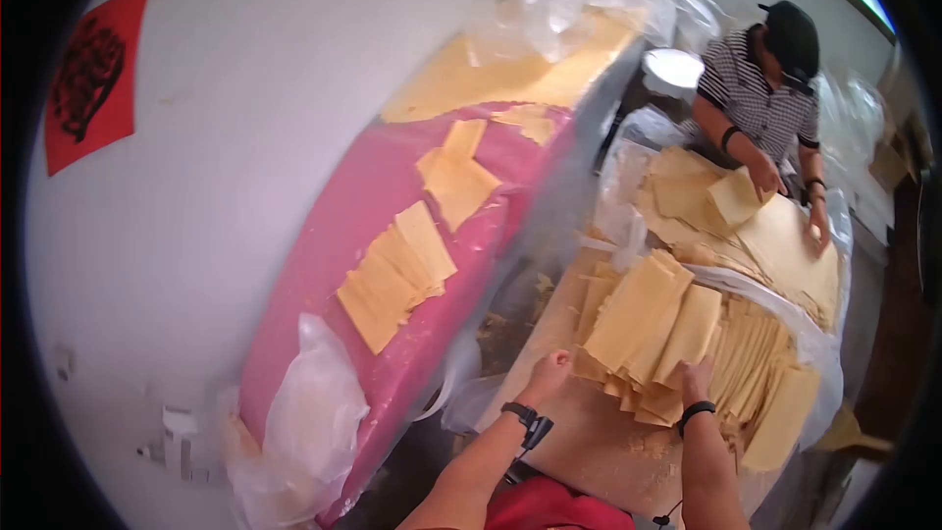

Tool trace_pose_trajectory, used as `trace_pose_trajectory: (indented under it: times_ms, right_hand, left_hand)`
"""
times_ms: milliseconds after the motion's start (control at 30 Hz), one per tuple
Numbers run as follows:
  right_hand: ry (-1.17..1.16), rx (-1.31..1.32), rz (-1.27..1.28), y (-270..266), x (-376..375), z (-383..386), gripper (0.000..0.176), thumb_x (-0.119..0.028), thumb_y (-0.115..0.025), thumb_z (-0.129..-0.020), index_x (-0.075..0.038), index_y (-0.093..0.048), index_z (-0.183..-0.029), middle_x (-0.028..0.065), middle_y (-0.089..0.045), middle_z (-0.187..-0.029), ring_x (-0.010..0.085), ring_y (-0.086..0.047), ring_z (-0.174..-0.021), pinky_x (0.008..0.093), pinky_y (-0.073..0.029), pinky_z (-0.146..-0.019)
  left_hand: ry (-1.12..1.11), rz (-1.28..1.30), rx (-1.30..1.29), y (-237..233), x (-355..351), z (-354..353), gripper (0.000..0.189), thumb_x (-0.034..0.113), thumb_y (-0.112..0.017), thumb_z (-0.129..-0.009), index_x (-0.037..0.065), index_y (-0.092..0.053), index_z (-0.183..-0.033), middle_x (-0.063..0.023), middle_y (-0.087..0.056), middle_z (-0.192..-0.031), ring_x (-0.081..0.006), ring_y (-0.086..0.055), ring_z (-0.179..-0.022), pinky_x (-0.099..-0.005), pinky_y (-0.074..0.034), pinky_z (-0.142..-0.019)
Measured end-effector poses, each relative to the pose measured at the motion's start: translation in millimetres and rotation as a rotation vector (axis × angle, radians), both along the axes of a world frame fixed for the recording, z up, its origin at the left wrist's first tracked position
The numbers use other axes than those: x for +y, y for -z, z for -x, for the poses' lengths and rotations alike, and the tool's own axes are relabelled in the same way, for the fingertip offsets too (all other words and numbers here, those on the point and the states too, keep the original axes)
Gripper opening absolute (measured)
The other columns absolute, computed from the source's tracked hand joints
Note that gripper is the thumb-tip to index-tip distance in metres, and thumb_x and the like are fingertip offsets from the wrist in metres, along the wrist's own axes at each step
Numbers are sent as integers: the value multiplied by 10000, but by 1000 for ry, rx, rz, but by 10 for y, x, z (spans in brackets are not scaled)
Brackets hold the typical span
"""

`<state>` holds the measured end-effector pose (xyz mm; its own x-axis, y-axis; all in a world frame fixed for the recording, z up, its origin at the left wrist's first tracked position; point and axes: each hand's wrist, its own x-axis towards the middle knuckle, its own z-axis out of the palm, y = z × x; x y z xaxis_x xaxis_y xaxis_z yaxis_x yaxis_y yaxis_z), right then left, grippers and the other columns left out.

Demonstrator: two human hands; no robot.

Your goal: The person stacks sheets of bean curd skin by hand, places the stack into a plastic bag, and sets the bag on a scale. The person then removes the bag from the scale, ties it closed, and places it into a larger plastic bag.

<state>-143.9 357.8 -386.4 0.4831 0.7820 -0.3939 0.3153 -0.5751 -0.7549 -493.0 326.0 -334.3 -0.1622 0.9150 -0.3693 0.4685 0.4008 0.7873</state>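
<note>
Thin yellow sheets that look like tofu skin lie folded in a loose pile (638,319) on the wooden board in front of me. My left hand (548,375) is beside the pile's left side with its fingers curled closed, and nothing shows in them. At the near end of a folded tofu-skin sheet (692,329), my right hand (697,376) has its fingers closed on the edge; part of the grip is hidden. A row of folded sheets (751,353) stands close to the right of that hand.
Across the work surface, a person (760,88) handles large yellow sheets (790,245). To the left, a pink-covered table (324,236) carries folded stacks (388,280) and crumpled clear plastic (314,422). A wooden board (579,432) lies under my hands, with crumbs on it.
</note>
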Motion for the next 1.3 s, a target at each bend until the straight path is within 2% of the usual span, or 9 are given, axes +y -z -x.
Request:
trace_pose_trajectory:
  times_ms: [167, 400, 600, 700, 800, 867, 1033, 1100, 1300]
  right_hand:
    - [-52, 93, -103, -203, -947, -221, 387, -72, -630, -807, 51, -548, -1165, 166, -654, -1039, 243, -614, -974, 338, -470, -855]
    - [133, 652, 109, -640, -2588, -370, 363, -17, -595, -851, -14, -575, -1213, 23, -643, -1048, 148, -596, -924, 285, -469, -839]
    - [-204, 208, 532, -42, -3520, -915, 400, -162, -684, -806, -7, -576, -1158, 147, -668, -1005, 276, -648, -900, 372, -497, -817]
    - [-638, -308, 716, -646, -2808, -905, 445, -231, -707, -785, -22, -564, -1152, 183, -647, -997, 352, -629, -899, 441, -496, -801]
    - [-466, -390, 41, -598, -2164, -825, 484, -286, -686, -791, -11, -537, -1161, 184, -617, -1056, 358, -595, -967, 442, -477, -834]
    - [-269, -108, 34, -711, -1489, -684, 525, -286, -670, -804, 13, -502, -1202, 207, -598, -1095, 369, -571, -1021, 435, -464, -860]
    - [-208, -240, -101, -451, -377, -251, 616, -285, -678, -801, 39, -448, -1272, 247, -542, -1189, 388, -500, -1127, 446, -411, -945]
    - [-227, -630, -110, -674, -107, -13, 669, -300, -684, -797, 47, -416, -1302, 267, -517, -1216, 406, -477, -1144, 455, -386, -979]
    - [-277, -106, -161, -579, 220, 869, 681, -330, -707, -790, 24, -420, -1296, 254, -481, -1263, 414, -475, -1144, 465, -400, -968]
  left_hand:
    - [51, 59, 27, 267, 253, 4, 308, 219, -620, -793, 34, -642, -1039, -147, -680, -887, -267, -661, -846, -363, -512, -754]
    - [137, 34, 126, 221, 845, -256, 428, 294, -654, -797, 33, -609, -1134, -163, -673, -994, -299, -646, -941, -379, -497, -842]
    - [160, 61, 192, 523, 1102, -501, 697, 383, -672, -802, -55, -447, -1296, -271, -568, -1214, -378, -542, -1160, -397, -430, -969]
    - [106, 157, -47, 673, 1073, -522, 787, 427, -676, -799, -75, -385, -1332, -283, -523, -1272, -378, -502, -1209, -395, -405, -998]
    - [111, 211, -179, 669, 1021, -534, 816, 452, -678, -796, -80, -375, -1336, -273, -502, -1303, -374, -491, -1222, -398, -393, -1009]
    - [87, 191, -112, 811, 1026, -502, 814, 460, -683, -788, -73, -388, -1327, -276, -486, -1319, -383, -470, -1240, -404, -370, -1029]
    - [153, 236, 23, 584, 1116, -549, 949, 535, -697, -752, -70, -322, -1381, -278, -405, -1387, -411, -359, -1315, -431, -298, -1083]
    - [117, 182, 47, 641, 1143, -489, 1005, 571, -699, -739, -69, -294, -1400, -280, -368, -1415, -414, -319, -1339, -440, -276, -1096]
    - [-56, 190, -78, 837, 1157, -220, 970, 620, -665, -765, -57, -349, -1383, -264, -441, -1357, -339, -409, -1291, -412, -357, -1046]
